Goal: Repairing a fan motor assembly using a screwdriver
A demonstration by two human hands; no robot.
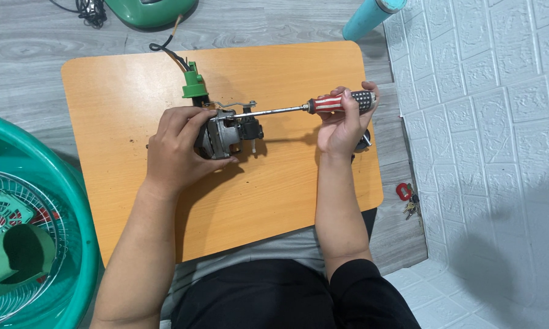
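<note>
Right hand [342, 125]: fingers wrapped around one red-striped screwdriver [341, 101], tip at the motor. Left hand [178, 146]: fingers clasping one small grey motor [225, 135], mid-tabletop [299, 201]. Step, by my reckoning: working a screw; next calls for steady axial pressure. One green cap [194, 85], one teal basin [73, 201], one key bunch [408, 198].
</note>
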